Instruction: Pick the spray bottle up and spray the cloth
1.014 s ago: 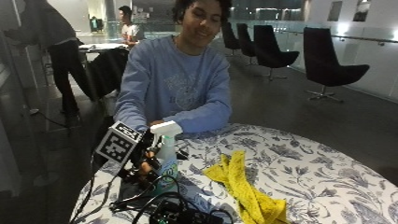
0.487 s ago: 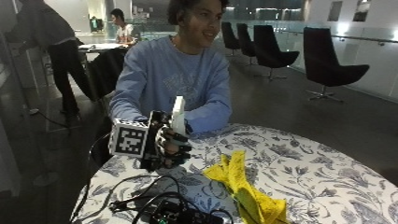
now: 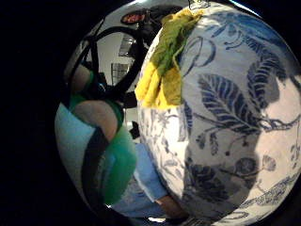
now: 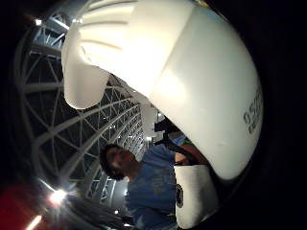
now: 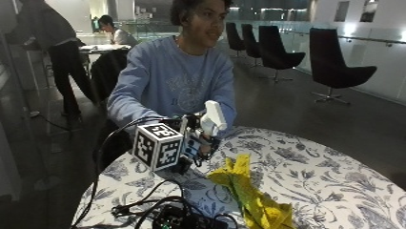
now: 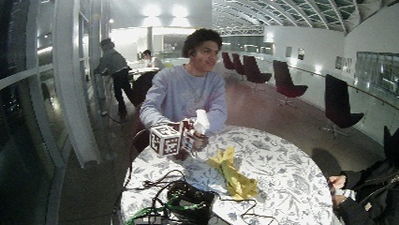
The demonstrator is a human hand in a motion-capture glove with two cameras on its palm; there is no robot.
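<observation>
We see spray bottle (image 5: pixel 212 119): white trigger head up, bluish-green body below, lifted off table, upright with slight tilt. We see cloth (image 5: pixel 250 195): yellow, crumpled into long strip, lying on floral-patterned table just beside bottle.

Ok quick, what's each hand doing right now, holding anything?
Right hand: lifted above the table, fingers curled round the spray bottle.
Left hand: out of sight, cannot be told.

White spray bottle (image 5: pixel 212 118), yellow cloth (image 5: pixel 248 192), white tablecloth (image 5: pixel 317 167) with blue leaf print, light blue sweatshirt (image 5: pixel 174 83).
</observation>
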